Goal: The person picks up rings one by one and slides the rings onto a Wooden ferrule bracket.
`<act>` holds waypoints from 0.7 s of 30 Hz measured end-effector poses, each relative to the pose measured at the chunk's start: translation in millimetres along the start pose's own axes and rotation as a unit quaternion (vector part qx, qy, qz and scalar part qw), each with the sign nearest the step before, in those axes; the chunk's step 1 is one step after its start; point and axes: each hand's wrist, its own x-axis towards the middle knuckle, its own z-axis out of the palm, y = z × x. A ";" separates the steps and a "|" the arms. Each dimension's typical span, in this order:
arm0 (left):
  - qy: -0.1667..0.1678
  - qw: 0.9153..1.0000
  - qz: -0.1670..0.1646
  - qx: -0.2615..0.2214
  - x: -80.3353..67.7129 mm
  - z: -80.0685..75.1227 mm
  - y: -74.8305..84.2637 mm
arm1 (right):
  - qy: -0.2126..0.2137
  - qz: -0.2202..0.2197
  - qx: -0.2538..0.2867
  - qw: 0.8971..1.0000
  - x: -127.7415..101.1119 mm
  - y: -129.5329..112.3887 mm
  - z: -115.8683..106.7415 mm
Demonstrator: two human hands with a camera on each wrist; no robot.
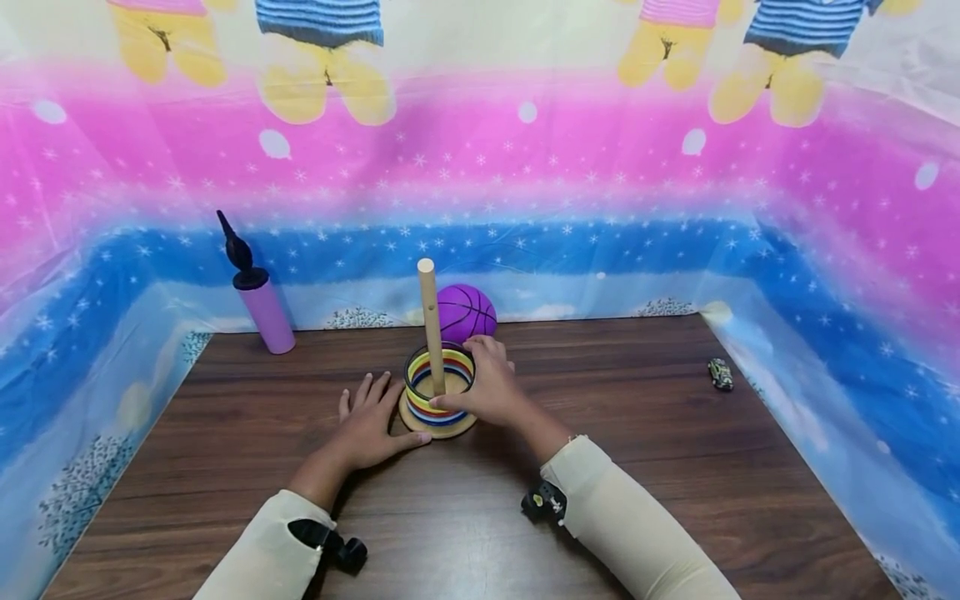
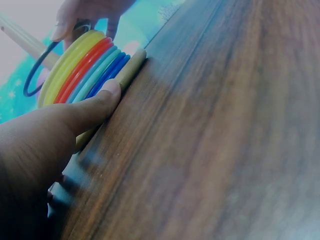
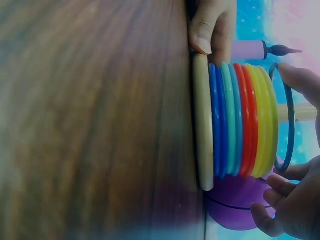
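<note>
A wooden peg (image 1: 431,321) rises from a round wooden base (image 3: 202,125) on the table. Around it lies a stack of plastic rings (image 3: 245,120): blue at the bottom, then teal, red and yellow. My right hand (image 1: 491,387) pinches a black ring (image 3: 291,120) between thumb and fingertips; it encircles the peg at the top of the stack, slightly tilted and partly apart from the yellow rings. My left hand (image 1: 367,429) rests at the base's near left side, fingers spread, its thumb touching the base's edge.
Behind the peg sits a purple ball (image 1: 468,312) with black lines. A purple hand pump (image 1: 266,312) with a black nozzle stands at the back left. Near the right edge of the wooden table (image 1: 615,467) lies a small toy car (image 1: 720,375). A printed cloth hangs around the back and sides.
</note>
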 end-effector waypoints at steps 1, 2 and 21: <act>0.000 1.000 -0.001 0.004 0.2 -0.1 0.2 | 0.000 -0.001 0.002 1.000 -0.1 0.3 0.8; 0.001 1.000 -0.001 0.008 0.5 -0.2 0.3 | 0.001 -0.001 0.005 1.000 -0.3 0.7 1.6; 0.001 1.000 -0.003 0.020 0.4 -0.3 0.8 | -0.013 0.006 0.003 1.000 -0.4 5.7 7.3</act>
